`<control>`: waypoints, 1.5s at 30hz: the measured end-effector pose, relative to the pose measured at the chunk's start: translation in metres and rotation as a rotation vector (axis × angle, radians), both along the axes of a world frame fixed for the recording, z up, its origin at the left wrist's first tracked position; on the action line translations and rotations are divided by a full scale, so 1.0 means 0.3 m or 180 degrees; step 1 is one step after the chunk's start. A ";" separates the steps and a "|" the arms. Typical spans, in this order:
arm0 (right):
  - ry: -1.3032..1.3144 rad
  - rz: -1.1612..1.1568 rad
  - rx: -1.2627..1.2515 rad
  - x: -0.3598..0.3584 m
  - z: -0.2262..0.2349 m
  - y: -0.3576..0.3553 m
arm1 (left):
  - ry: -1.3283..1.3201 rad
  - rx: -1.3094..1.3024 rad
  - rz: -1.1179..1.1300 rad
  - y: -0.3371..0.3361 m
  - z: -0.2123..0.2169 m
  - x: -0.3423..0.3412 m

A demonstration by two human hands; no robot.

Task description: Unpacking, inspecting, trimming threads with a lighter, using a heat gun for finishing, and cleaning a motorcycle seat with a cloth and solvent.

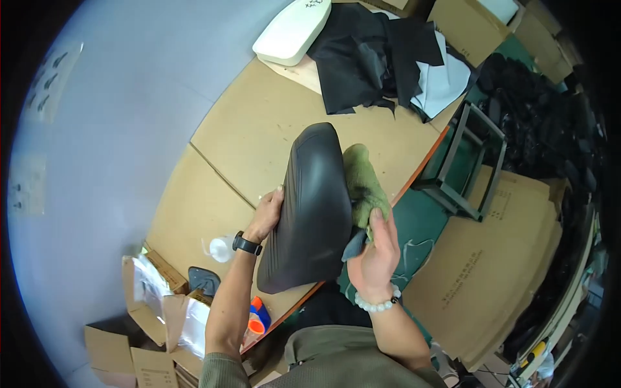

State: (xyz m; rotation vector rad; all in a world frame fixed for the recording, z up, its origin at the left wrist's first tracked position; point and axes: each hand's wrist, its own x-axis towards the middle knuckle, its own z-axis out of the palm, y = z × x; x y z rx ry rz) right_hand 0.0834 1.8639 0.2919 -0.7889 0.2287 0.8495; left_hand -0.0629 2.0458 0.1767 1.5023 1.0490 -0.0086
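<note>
A long black padded seat (317, 200), like one from a scooter or motorcycle, is tilted up over the front edge of the worktable. It has a smooth, shiny top and ribbed sides. My left hand (266, 215) grips its left side, the thumb showing near the rim; the other fingers are partly hidden. In my right hand (378, 249) is a green cloth (363, 174) with a dark stain, lying along the seat's right side. A small dark blue-grey piece (354, 245) shows by my right palm; I cannot tell what it is.
Brown board covers the worktable (246, 129). Black sheet material (359, 71) and a pale seat-shaped block (294, 32) lie at the far end. A white bottle (222, 248), an orange-and-blue tape dispenser (259, 315) and open cartons (155, 323) are at left. A metal frame (462, 161) stands at right.
</note>
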 end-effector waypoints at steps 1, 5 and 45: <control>-0.0233 0.0003 0.0000 -0.012 -0.005 0.008 | -0.0049 0.0078 0.0241 -0.021 0.028 0.004; -0.0085 0.0044 0.0036 0.026 -0.084 0.132 | -0.0791 0.0744 0.0540 -0.101 0.007 -0.068; -0.6416 0.2164 -0.2295 0.186 -0.500 -0.047 | 0.0701 0.2856 -0.0333 -0.391 -0.157 -0.310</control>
